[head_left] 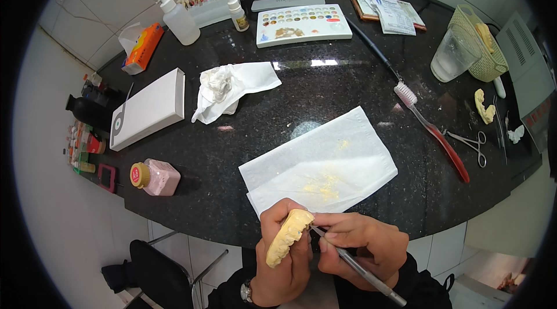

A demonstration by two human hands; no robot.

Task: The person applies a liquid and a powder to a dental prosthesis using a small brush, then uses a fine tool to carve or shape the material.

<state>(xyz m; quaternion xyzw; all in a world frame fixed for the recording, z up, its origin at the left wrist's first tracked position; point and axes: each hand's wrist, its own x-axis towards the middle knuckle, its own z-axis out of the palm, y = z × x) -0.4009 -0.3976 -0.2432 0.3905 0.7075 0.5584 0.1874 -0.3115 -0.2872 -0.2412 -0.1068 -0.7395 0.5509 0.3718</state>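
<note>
Between the fingers of my left hand (284, 277) sits a cream-yellow plaster dental model (288, 237), its row of teeth turned to the side. My right hand (371, 245) grips a slim metal craft knife (361, 267) like a pen. The knife's tip meets the model's upper right end, and my right fingertips rest close to it. Both hands are closed, just off the table's near edge. Beyond them a folded white tissue (301, 161) lies on the table, with yellow plaster shavings (322, 186) scattered over it.
On the black stone table (226, 152) are a pink powder bottle (162, 177), a white box (149, 109), a crumpled tissue (232, 85) and a palette (304, 26). To the right lie a red toothbrush (435, 132), forceps (471, 145), a plastic cup (452, 56) and another dental model piece (483, 107).
</note>
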